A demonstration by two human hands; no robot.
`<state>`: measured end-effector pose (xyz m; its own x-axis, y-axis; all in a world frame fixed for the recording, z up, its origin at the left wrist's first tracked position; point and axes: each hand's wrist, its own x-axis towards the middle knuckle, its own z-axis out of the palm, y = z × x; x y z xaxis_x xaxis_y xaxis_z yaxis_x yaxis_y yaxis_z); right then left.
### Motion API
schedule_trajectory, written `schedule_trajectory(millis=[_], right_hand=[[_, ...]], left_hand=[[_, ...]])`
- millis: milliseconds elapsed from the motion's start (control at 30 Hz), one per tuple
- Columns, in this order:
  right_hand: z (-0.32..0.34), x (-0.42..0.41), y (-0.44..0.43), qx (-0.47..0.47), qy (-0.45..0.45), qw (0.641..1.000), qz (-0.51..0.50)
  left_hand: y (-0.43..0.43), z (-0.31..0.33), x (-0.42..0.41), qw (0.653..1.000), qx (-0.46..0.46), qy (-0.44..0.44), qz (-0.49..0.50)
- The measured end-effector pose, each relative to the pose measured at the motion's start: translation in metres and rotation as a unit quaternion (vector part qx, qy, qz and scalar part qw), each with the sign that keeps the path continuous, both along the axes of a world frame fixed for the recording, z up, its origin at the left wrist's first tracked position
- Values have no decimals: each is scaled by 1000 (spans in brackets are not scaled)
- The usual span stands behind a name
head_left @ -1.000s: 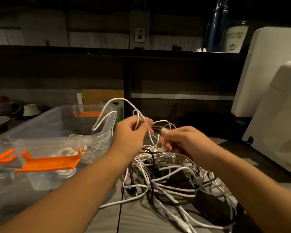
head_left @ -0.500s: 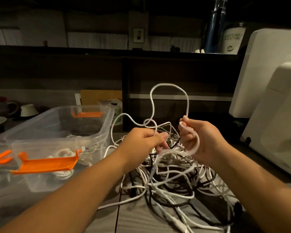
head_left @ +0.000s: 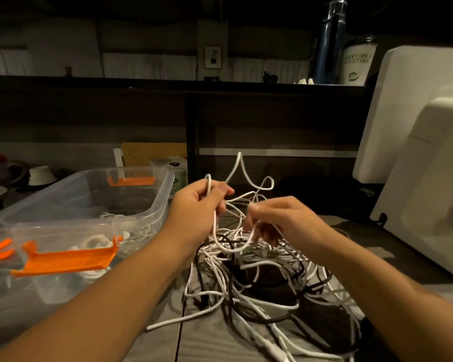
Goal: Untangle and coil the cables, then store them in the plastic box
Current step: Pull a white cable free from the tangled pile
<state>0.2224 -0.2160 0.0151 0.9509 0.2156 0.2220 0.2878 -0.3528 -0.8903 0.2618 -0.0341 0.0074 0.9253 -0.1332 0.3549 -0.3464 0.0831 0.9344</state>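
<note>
A tangle of white and black cables (head_left: 259, 278) lies on the grey table in front of me. My left hand (head_left: 196, 207) grips a white cable (head_left: 236, 248) that hangs down in a loop to my right hand (head_left: 280, 218), whose fingers curl around its other side just above the pile. More loops of this cable rise behind the hands. The clear plastic box (head_left: 157, 210) with orange latches (head_left: 66, 259) stands to the left and holds some coiled white cable.
A large white appliance (head_left: 424, 158) fills the right side. A dark shelf runs across the back with a blue bottle (head_left: 327, 40) and a white cup on top. Bowls and a plate sit far left. The box's clear lid lies at the near left.
The tall cable loop has come down to a smaller peak. My right hand has dropped lower toward the pile, and a loop now hangs between both hands.
</note>
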Motion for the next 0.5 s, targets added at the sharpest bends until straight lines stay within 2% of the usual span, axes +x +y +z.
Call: schedule_trajectory(millis=[33,100,233,267,333,400,500], right_hand=[[2,-4,2,-49,-12,998,46],[5,-9,4,-85,-15,992,94],[4,-6,1,-95,-43,992,68],[4,-5,-1,-58,-43,995,65],[5,-4,-2,93,-4,994,63],[7,-2,-2,245,52,966,57],[7,4,-3,350,80,933,8]], left_hand=[[2,-1,4,1000,-2,0,24],[4,-4,8,998,0,6,56],[0,-3,5,997,11,41,60],[-1,-2,3,997,3,66,44],[-4,1,-3,993,-11,121,2],[-4,2,-3,990,11,141,-9],[-5,-2,-1,991,114,66,17]])
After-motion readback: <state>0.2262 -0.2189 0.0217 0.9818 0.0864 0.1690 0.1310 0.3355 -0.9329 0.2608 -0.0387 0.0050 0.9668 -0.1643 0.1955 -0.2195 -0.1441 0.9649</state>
